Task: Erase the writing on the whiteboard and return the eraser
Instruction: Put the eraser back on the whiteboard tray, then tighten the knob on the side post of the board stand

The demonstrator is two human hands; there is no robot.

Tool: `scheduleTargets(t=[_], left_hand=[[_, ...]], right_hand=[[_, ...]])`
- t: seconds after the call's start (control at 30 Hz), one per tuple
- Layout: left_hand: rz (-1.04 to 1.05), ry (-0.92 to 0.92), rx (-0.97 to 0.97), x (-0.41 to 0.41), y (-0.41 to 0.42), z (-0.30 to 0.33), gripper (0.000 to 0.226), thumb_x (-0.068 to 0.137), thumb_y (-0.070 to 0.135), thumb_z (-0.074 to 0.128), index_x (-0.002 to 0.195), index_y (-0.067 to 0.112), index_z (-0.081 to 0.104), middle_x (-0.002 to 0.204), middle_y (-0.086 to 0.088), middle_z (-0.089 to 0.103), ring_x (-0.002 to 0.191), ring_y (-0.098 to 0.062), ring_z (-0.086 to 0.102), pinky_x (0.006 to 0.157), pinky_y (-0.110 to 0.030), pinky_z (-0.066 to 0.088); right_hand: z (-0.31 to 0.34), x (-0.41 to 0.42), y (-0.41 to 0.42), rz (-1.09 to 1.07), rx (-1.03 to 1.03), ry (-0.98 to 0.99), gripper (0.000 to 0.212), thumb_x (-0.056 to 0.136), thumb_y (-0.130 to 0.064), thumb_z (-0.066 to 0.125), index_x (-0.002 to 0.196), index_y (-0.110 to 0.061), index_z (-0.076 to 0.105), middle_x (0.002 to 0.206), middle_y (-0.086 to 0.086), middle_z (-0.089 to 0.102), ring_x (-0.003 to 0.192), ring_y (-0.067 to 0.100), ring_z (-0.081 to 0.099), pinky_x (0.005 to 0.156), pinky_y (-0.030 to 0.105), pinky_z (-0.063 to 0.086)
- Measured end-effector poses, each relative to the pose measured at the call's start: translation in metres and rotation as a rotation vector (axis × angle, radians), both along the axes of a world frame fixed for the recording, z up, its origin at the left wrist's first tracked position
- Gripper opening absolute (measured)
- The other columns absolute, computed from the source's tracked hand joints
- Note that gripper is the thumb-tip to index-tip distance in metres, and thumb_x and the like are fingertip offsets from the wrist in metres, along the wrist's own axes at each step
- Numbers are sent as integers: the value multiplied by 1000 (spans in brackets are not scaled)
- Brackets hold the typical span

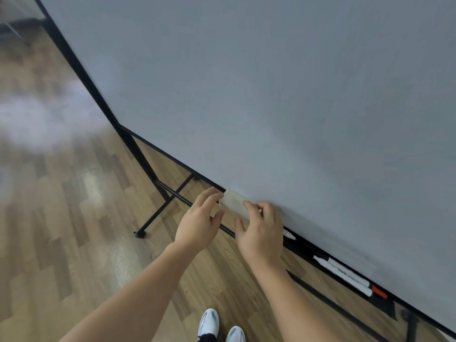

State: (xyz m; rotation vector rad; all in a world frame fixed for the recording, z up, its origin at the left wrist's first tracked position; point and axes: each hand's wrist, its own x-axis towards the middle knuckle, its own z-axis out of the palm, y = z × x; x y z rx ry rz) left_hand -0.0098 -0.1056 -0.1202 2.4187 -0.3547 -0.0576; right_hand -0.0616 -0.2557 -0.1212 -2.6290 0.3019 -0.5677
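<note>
The whiteboard (271,95) fills the upper right, its surface blank grey with no writing visible. A pale rectangular eraser (233,203) sits at the board's lower edge, near the left end of the black marker tray (303,250). My left hand (199,223) grips the eraser's left end with fingers and thumb. My right hand (261,230) holds its right end from above, fingers curled over it. The view is motion-blurred.
White markers (343,272) with black and red caps lie on the tray to the right. The board's black stand legs and crossbar (160,206) reach down to the wooden floor (74,243). My white shoes (219,327) show at the bottom.
</note>
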Motion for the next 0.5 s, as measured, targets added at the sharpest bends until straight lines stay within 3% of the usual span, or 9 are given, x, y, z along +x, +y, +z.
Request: scheduleTargets(t=[0.1,0.2,0.27,0.5], left_hand=[[25,-41,-8,1,16,19,36,98,32,56,134,29,54,149,10,44,129,-12,51,93,-25,46],[81,-52,-10,2,41,39,39,97,35,57,135,28,53,148,8,45,116,-21,61,93,-34,52],[121,-78,-2,3,63,51,41,97,36,57,136,25,53,147,8,46,113,-18,62,93,-31,51],[270,-164,3,15,166,92,44,97,39,56,138,25,51,143,7,51,128,-18,52,103,-30,42]], right_hand=[[20,11,16,53,46,-15,37,75,-24,80,110,-18,69,99,4,61,89,27,60,71,41,54],[41,23,37,107,89,-37,35,79,-26,78,112,-16,70,99,3,63,89,25,61,69,38,55],[55,33,57,152,112,-54,34,82,-27,75,113,-14,70,100,3,65,90,24,62,69,37,56],[104,69,149,319,170,-31,38,93,-36,61,126,-17,63,115,0,62,104,18,60,81,36,55]])
